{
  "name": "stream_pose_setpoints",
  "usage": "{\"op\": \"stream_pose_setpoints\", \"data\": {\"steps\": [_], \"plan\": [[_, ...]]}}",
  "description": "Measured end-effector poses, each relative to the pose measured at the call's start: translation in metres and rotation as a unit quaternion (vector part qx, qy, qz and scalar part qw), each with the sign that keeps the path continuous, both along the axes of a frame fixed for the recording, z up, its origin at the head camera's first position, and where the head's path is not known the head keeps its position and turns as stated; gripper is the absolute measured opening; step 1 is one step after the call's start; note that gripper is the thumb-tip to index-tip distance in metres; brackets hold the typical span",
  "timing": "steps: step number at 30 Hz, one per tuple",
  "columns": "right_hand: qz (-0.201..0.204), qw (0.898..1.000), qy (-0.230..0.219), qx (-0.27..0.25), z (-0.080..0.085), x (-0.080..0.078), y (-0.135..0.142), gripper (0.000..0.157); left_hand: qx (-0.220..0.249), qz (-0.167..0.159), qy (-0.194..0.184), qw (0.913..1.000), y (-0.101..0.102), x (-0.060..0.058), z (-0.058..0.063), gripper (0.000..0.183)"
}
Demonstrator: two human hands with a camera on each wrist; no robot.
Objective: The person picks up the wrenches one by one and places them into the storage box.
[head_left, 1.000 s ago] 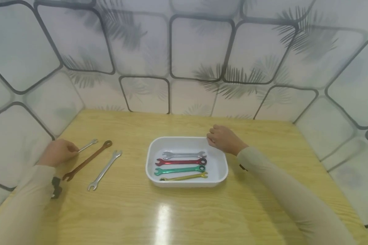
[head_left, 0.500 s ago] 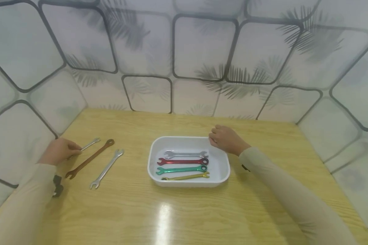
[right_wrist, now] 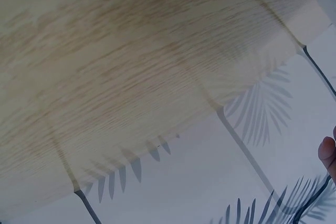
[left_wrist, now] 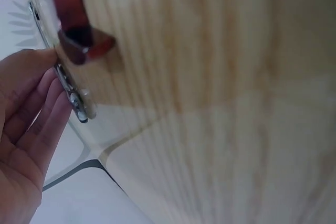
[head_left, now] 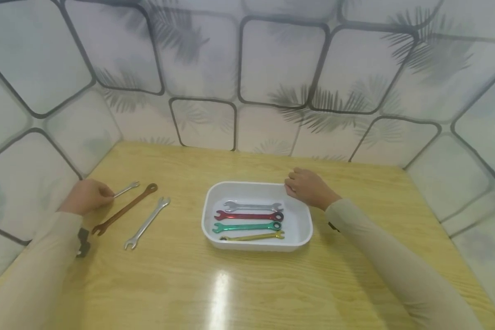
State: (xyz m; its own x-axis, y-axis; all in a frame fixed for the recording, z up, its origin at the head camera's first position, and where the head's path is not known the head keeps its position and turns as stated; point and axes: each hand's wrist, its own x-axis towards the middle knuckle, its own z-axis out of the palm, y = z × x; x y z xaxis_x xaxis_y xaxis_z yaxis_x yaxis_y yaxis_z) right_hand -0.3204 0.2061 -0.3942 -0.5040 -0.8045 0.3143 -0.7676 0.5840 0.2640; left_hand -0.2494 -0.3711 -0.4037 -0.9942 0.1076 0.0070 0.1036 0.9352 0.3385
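In the head view, my left hand is at the table's left side, pinching a small silver wrench between thumb and fingertips. The left wrist view shows that wrench edge-on, thumb on one side and fingers on the other. Beside it lie a brown, copper-toned wrench and a larger silver open-end wrench. My right hand holds the back right corner of a white tray, fingers curled at the rim. Only its fingertips show in the right wrist view.
Inside the tray, a silver wrench, a red wrench, a green wrench and a yellow wrench lie in a row. The wood-grain table meets patterned walls at the back and sides.
The head view has shifted slightly, moving everything a little right. My left fingers have adjusted on the small silver wrench, which has barely moved. The right hand stays at the tray's corner.
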Motion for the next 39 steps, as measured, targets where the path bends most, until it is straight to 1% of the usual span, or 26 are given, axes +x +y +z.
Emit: {"op": "stream_pose_setpoints", "data": {"steps": [3,7,10,14,18,23,26,32,34,39], "plan": [[-0.001,1.000,-0.001,0.001,0.000,0.000,-0.001,0.013,-0.003,-0.010,-0.002,0.9999,0.000,0.000,0.003,0.019],[-0.001,1.000,-0.003,0.001,0.000,0.000,-0.001,0.013,-0.019,-0.031,0.009,0.9993,-0.001,0.000,0.003,0.019],[0.002,1.000,-0.001,0.001,0.000,0.000,0.000,0.013,-0.025,-0.037,0.016,0.9989,-0.001,-0.001,0.003,0.018],[0.010,1.000,0.008,-0.003,0.000,-0.001,0.001,0.013,-0.029,-0.036,0.013,0.9989,0.001,-0.003,0.003,0.018],[0.016,1.000,0.012,-0.006,0.000,-0.001,0.001,0.013,-0.032,-0.026,0.002,0.9991,0.002,-0.006,0.002,0.017],[0.017,1.000,0.009,-0.010,-0.001,-0.001,0.000,0.012,-0.037,-0.019,0.005,0.9991,0.005,-0.008,0.003,0.016],[0.019,1.000,0.006,-0.013,-0.001,0.000,-0.001,0.012,-0.033,-0.021,0.004,0.9992,0.004,-0.009,0.003,0.016],[0.018,1.000,0.005,-0.011,-0.001,0.001,0.000,0.014,-0.015,-0.027,-0.003,0.9995,0.001,-0.013,-0.003,0.013],[0.018,1.000,0.007,-0.012,-0.001,0.000,0.000,0.014,-0.008,-0.027,-0.006,0.9996,0.003,-0.013,-0.002,0.013],[0.018,1.000,0.008,-0.017,-0.001,-0.001,0.000,0.013,-0.009,-0.026,-0.011,0.9996,0.006,-0.012,0.000,0.017]]}}
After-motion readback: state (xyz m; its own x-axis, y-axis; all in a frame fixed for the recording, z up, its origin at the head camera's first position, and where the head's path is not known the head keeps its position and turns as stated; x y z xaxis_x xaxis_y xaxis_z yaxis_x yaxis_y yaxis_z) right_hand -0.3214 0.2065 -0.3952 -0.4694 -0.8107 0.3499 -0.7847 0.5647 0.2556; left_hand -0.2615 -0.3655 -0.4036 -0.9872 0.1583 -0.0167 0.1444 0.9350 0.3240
